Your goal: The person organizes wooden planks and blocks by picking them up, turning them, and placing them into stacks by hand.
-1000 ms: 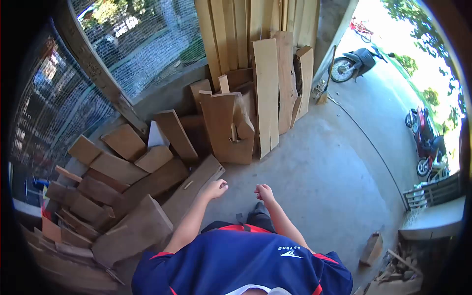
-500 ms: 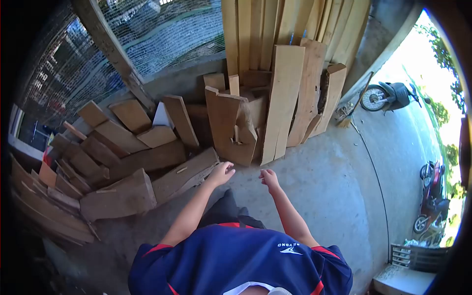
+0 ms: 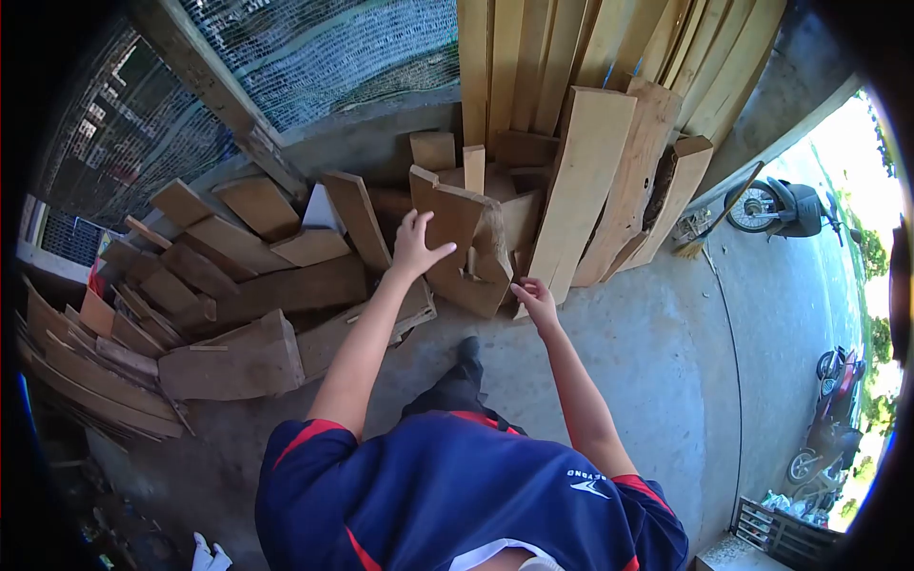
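My left hand (image 3: 417, 249) is raised in front of a wide brown slab (image 3: 455, 233) with a broken, notched right side. Its thumb and fingers are spread, and it holds nothing. Near the slab's lower right edge is my right hand (image 3: 536, 303), its fingers slightly curled and apart, with nothing visible in it. Whether it touches the wood cannot be made out. Just right of the slab, a long pale board (image 3: 583, 190) leans upright beside a rough-edged plank (image 3: 633, 181).
Many wood offcuts (image 3: 228, 357) lie piled at the left. Tall boards (image 3: 533, 67) stand against the back wall. A broom (image 3: 692, 247), a parked motorbike (image 3: 795, 206) and a dark cable (image 3: 735, 371) on the floor are at the right.
Both hands have moved forward, the left one up to the slab with its fingers opening wide. The view has shifted toward the wood, and one foot has stepped forward.
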